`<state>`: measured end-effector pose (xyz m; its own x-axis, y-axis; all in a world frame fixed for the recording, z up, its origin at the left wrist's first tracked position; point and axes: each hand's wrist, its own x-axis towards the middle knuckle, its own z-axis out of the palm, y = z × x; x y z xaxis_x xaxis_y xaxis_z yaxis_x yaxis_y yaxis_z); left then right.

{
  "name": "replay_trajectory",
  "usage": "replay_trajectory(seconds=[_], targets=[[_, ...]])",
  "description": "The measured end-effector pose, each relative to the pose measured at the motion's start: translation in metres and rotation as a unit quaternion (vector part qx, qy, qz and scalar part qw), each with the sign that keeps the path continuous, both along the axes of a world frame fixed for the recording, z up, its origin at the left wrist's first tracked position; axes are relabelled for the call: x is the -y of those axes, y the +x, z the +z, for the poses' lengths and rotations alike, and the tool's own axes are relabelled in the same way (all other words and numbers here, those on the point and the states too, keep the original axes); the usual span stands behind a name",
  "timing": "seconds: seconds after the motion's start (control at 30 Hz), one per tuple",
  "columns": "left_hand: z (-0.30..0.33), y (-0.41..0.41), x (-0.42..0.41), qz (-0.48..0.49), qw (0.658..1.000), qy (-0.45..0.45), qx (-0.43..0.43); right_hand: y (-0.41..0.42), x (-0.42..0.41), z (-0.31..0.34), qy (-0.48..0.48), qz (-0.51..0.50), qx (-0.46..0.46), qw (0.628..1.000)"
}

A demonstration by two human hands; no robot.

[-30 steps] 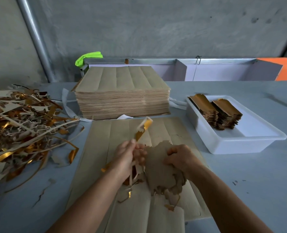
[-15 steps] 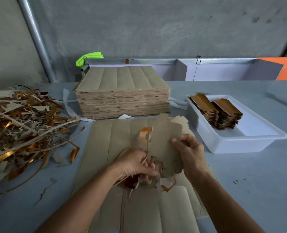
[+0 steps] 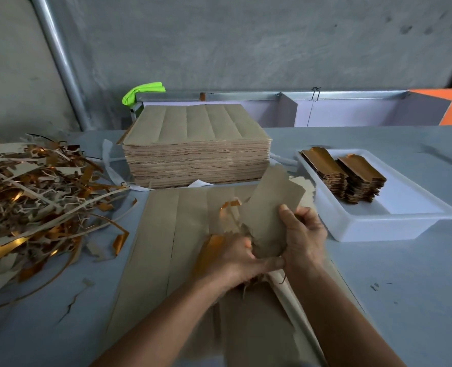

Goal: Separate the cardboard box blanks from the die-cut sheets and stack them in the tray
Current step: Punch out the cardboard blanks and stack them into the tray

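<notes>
A brown die-cut sheet [image 3: 166, 234] lies flat on the table in front of me. Over it, my right hand [image 3: 303, 241] grips a bundle of brown box blanks [image 3: 269, 207], tilted up towards the tray. My left hand [image 3: 232, 258] clutches the bundle's lower edge, where ragged scrap with a gold underside hangs. A tall stack of uncut die-cut sheets [image 3: 195, 147] stands behind. The white tray [image 3: 394, 223] at the right holds two stacks of gold-faced blanks [image 3: 344, 173].
A tangled pile of brown and gold scrap strips [image 3: 31, 197] covers the table's left side. A metal-framed partition [image 3: 299, 107] runs along the back, with a bright green cloth [image 3: 142, 91] on its left end. A steel pipe [image 3: 58, 59] slants up the wall.
The bundle of blanks has lifted from flat on the sheet to tilted upright and shifted right towards the tray. My left hand dropped from holding a scrap strip high to gripping the bundle's bottom.
</notes>
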<state>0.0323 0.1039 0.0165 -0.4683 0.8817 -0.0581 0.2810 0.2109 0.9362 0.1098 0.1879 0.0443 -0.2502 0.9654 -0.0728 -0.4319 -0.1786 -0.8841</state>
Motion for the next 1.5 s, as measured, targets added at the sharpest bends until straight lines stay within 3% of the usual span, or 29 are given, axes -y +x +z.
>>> replay_trajectory(seconds=[0.1, 0.2, 0.27, 0.33, 0.4, 0.5, 0.57, 0.67, 0.8, 0.87, 1.0, 1.03, 1.13, 1.17, 1.27, 1.4, 1.5], targets=[[-0.013, 0.004, 0.004, 0.001, 0.999, -0.005, 0.043, 0.001, 0.001, 0.001, 0.008, 0.032, -0.039, 0.999], [-0.015, -0.001, 0.009, -0.054, 0.994, -0.045, -0.088, 0.0, -0.002, 0.004, 0.006, 0.03, -0.044, 0.999], [-0.013, -0.012, 0.012, -0.071, 0.975, -0.072, -0.199, 0.002, -0.015, 0.01, -0.006, -0.023, -0.057, 0.998], [-0.012, -0.03, 0.018, -0.049, 0.964, -0.078, -0.251, 0.01, -0.034, 0.017, 0.006, -0.086, -0.041, 0.995], [-0.01, -0.047, 0.025, -0.015, 0.975, -0.063, -0.214, 0.02, -0.052, 0.021, 0.032, -0.131, -0.005, 0.991], [-0.005, -0.065, 0.03, 0.041, 0.996, 0.019, -0.08, 0.032, -0.065, 0.017, 0.11, -0.134, 0.114, 0.978], [0.001, -0.071, 0.032, 0.065, 0.995, 0.074, -0.013, 0.036, -0.066, 0.011, 0.179, -0.078, 0.223, 0.955], [0.009, -0.075, 0.031, 0.058, 0.991, 0.112, 0.048, 0.035, -0.057, 0.006, 0.255, 0.056, 0.295, 0.919], [0.021, -0.078, 0.032, 0.059, 0.984, 0.142, 0.085, 0.028, -0.046, 0.013, 0.252, 0.176, 0.353, 0.884], [0.024, -0.08, 0.034, 0.08, 0.979, 0.16, 0.095, 0.029, -0.042, 0.017, 0.253, 0.221, 0.409, 0.848], [0.027, -0.082, 0.033, 0.133, 0.962, 0.211, 0.107, 0.028, -0.027, 0.024, 0.301, 0.309, 0.531, 0.729], [0.027, -0.08, 0.031, 0.134, 0.962, 0.213, 0.105, 0.026, -0.021, 0.026, 0.285, 0.323, 0.527, 0.733], [0.024, -0.072, 0.025, 0.12, 0.968, 0.198, 0.096, 0.017, -0.001, 0.036, 0.137, 0.384, 0.42, 0.811], [0.021, -0.072, 0.023, 0.114, 0.973, 0.186, 0.075, 0.014, 0.004, 0.038, 0.113, 0.398, 0.395, 0.821], [0.017, -0.072, 0.021, 0.091, 0.985, 0.15, -0.004, 0.008, 0.012, 0.034, 0.114, 0.392, 0.378, 0.831], [0.014, -0.08, 0.021, 0.098, 0.984, 0.144, -0.037, 0.008, 0.011, 0.027, 0.021, 0.359, 0.312, 0.879], [0.012, -0.082, 0.019, 0.077, 0.985, 0.14, -0.06, 0.011, 0.012, 0.026, 0.037, 0.394, 0.303, 0.867]])
